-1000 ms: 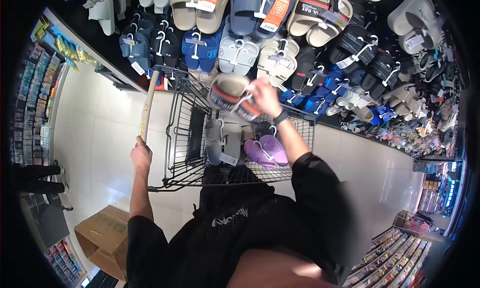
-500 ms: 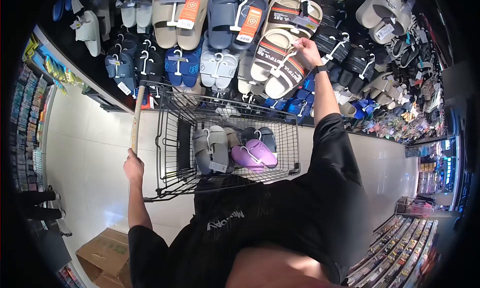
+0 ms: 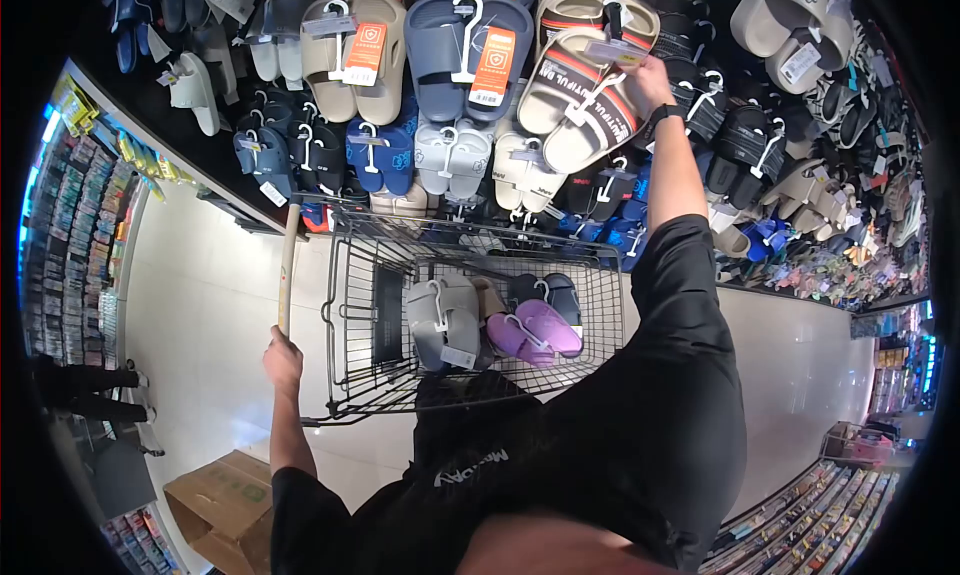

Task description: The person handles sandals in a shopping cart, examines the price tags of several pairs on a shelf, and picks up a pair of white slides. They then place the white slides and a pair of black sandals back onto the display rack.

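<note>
My right hand (image 3: 652, 83) is closed at the upper right edge of a pair of cream slides (image 3: 590, 115) with dark, lettered straps, joined by a white plastic hanger. The slides hang tilted in front of a similar pair (image 3: 570, 13) on the rack, their top close to a price-tag holder (image 3: 615, 53). My left hand (image 3: 283, 361) is wrapped round a long, pale pole (image 3: 288, 275), which reaches up to the rack beside the shopping cart. Inside the wire shopping cart (image 3: 335, 325) lie grey slides (image 3: 440, 320), purple slides (image 3: 550, 327) and a dark pair (image 3: 564, 295).
Rows of hanging slides, including navy (image 3: 440, 50) and beige pairs (image 3: 380, 50), fill the display ahead. A cardboard box (image 3: 222, 505) sits on the floor at lower left. Another person's dark-clad legs (image 3: 95, 390) show at far left. Packed shelves (image 3: 820, 515) stand at lower right.
My right hand has moved the cream slides up and slightly right, closer to the price-tag holder. The whole view has shifted a little. My left hand still grips the pole.
</note>
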Demonstrator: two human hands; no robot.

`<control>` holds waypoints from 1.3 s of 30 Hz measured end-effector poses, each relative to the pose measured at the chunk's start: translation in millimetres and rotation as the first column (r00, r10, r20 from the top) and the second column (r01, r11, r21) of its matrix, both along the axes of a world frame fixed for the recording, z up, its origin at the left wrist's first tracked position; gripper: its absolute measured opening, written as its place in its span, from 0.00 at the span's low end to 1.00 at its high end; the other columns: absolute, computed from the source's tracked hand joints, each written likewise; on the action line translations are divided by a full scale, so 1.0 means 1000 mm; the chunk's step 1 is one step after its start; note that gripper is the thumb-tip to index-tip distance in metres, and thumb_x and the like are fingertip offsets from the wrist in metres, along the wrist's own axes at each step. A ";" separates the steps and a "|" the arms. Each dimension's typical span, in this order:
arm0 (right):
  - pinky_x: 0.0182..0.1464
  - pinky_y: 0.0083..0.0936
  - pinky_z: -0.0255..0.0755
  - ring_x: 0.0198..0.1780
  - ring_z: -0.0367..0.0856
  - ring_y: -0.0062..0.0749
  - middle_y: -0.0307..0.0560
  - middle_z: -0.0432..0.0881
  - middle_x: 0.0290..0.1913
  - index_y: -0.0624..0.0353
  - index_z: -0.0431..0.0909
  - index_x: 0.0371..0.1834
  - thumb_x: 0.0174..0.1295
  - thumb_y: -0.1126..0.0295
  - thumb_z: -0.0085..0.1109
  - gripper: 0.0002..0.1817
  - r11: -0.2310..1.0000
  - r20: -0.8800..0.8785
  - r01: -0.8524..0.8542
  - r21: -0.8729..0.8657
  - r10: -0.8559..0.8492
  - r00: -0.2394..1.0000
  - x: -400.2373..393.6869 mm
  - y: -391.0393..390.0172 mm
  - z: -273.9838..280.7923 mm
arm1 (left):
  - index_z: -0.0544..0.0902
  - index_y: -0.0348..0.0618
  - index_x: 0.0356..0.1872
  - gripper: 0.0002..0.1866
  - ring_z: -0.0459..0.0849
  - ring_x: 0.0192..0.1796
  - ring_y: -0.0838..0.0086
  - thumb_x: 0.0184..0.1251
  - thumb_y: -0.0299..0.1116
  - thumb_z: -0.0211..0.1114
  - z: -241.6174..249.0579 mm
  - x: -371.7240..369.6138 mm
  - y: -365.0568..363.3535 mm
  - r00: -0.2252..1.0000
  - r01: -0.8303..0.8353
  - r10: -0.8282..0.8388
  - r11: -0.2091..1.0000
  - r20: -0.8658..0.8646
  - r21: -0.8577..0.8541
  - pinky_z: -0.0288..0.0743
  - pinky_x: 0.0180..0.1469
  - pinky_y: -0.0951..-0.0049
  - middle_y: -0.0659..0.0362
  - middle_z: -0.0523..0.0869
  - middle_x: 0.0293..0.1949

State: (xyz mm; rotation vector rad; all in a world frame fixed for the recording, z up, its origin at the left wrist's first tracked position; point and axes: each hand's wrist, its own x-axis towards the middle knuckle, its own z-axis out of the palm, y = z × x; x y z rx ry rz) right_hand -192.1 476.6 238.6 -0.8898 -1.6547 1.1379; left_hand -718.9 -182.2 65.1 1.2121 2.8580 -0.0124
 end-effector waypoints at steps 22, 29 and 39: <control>0.38 0.24 0.73 0.32 0.79 0.24 0.43 0.84 0.31 0.68 0.83 0.33 0.60 0.76 0.63 0.04 0.983 0.263 0.020 0.181 -0.068 0.962 -0.012 0.006 0.088 | 0.67 0.43 0.43 0.11 0.85 0.32 0.46 0.62 0.27 0.56 0.013 0.034 0.003 0.998 -0.062 0.063 0.998 0.018 -0.019 0.78 0.35 0.49 0.44 0.85 0.29; 0.34 0.23 0.72 0.28 0.79 0.22 0.42 0.84 0.26 0.67 0.84 0.30 0.59 0.75 0.65 0.05 0.935 0.320 -0.025 0.353 -0.095 0.943 -0.028 0.001 0.097 | 0.67 0.44 0.45 0.11 0.85 0.34 0.44 0.63 0.28 0.55 0.009 0.032 0.004 0.996 -0.079 0.080 0.996 0.044 -0.028 0.78 0.37 0.47 0.43 0.85 0.30; 0.41 0.26 0.74 0.34 0.82 0.29 0.45 0.85 0.31 0.65 0.85 0.35 0.59 0.68 0.65 0.09 0.898 0.239 0.204 0.391 -0.313 0.919 -0.041 -0.015 0.098 | 0.67 0.43 0.44 0.12 0.85 0.32 0.46 0.62 0.28 0.56 0.009 0.032 0.001 0.999 -0.042 0.042 0.999 0.022 -0.017 0.79 0.36 0.49 0.43 0.85 0.30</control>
